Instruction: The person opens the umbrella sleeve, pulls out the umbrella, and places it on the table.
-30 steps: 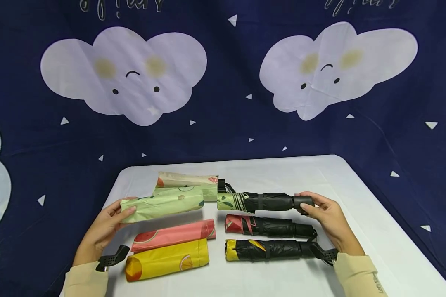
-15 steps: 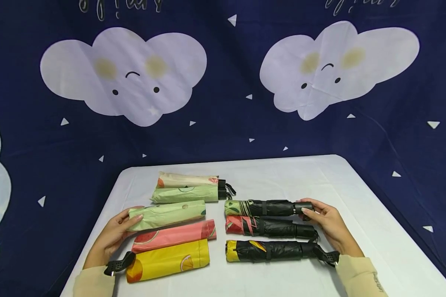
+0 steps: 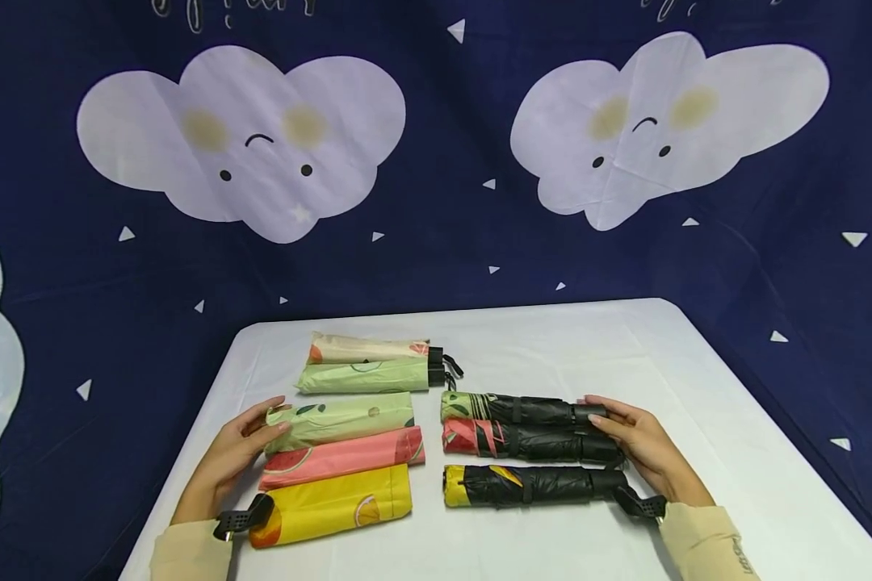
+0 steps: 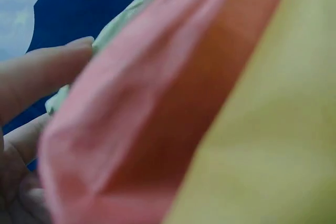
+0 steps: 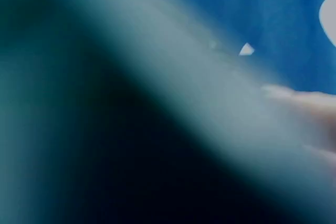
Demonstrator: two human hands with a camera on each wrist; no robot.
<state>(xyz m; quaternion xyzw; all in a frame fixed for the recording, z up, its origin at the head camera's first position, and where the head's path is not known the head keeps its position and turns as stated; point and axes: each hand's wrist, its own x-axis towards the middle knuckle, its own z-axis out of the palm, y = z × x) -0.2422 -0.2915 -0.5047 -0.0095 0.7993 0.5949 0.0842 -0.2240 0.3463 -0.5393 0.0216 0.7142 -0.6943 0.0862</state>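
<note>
Three empty-looking fabric sleeves lie in a column left of centre in the lower half of the frame, and three bare folded umbrellas lie opposite, right of centre. At the top of the left column, the light green sleeve (image 3: 341, 420) lies against the pink watermelon sleeve (image 3: 356, 456); the left hand (image 3: 236, 452) pinches its left end between thumb and forefinger, though how firmly I cannot tell. At the top of the right column, the green-ended black umbrella (image 3: 523, 409) touches the red-ended black umbrella (image 3: 538, 442), and the right hand (image 3: 650, 444) grips its handle, thumb on the near side and fingers beyond.

Crowding looks like the main hazard. Pulling the green sleeve toward the bottom edge would probably crumple it over the pink one or skew both, since thin cloth offers little resistance. Pushing the green-ended umbrella down could roll its red neighbour into the yellow-ended black umbrella (image 3: 534, 486), just below.

Both wrist cameras add risk: the left camera (image 3: 243, 516) sits by the yellow orange-print sleeve (image 3: 330, 508), the right camera (image 3: 639, 504) by the yellow-ended umbrella's handle. A low withdrawal might snag either.
</note>
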